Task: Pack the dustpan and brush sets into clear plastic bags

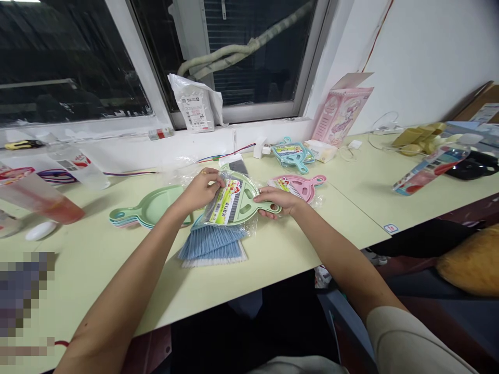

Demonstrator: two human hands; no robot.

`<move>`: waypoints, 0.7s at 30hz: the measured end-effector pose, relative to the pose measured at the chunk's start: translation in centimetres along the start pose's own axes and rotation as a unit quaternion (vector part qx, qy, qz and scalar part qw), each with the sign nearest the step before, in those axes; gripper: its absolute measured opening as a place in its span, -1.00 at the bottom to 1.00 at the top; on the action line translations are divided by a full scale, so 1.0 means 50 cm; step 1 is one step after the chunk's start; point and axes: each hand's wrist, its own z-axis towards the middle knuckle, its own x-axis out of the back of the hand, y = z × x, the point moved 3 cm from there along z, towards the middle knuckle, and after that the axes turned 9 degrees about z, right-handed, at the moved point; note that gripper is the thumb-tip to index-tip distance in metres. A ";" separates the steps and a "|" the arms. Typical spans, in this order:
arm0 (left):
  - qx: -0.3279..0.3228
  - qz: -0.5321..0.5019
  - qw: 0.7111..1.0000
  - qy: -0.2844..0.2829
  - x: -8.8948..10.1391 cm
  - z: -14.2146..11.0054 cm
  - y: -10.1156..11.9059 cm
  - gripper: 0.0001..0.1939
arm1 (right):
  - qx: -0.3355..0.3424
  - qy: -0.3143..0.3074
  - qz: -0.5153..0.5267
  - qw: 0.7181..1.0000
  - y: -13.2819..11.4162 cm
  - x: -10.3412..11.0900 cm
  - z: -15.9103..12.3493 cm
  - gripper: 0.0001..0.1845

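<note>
A green dustpan and brush set [246,196] in a clear bag with a printed label is held above the table. My right hand [277,201] is closed around its handle end. At the set's upper left edge, my left hand [202,188] pinches the clear bag. Below the set lie blue-bristled brushes [212,243], with a white-bristled one at the bottom; their handles are hidden. To the left is a stack of dustpans [158,206], green on top. Bagged sets lie farther back: a pink one [302,186] and a blue one [292,155].
The pale table [97,280] runs along a window. At left stand a drink cup [47,200] and a clear bottle [83,166]; a white mouse [40,230] lies nearby. Rightward are a pink box [341,114], a bottle [429,169] and cables. A white package [195,106] leans on the sill.
</note>
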 end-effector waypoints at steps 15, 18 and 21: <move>-0.036 0.010 0.993 -0.112 0.022 -0.012 0.012 -0.80 | 0.002 0.071 0.013 0.997 -0.001 0.016 -0.003 -0.72; -0.033 0.006 0.989 -0.146 0.028 -0.014 0.021 -0.77 | 0.004 0.088 0.032 0.996 0.006 0.025 0.004 -0.69; -0.032 -0.004 0.985 -0.170 0.039 -0.017 0.028 -0.74 | 0.005 0.090 0.034 0.995 0.008 0.030 0.009 -0.68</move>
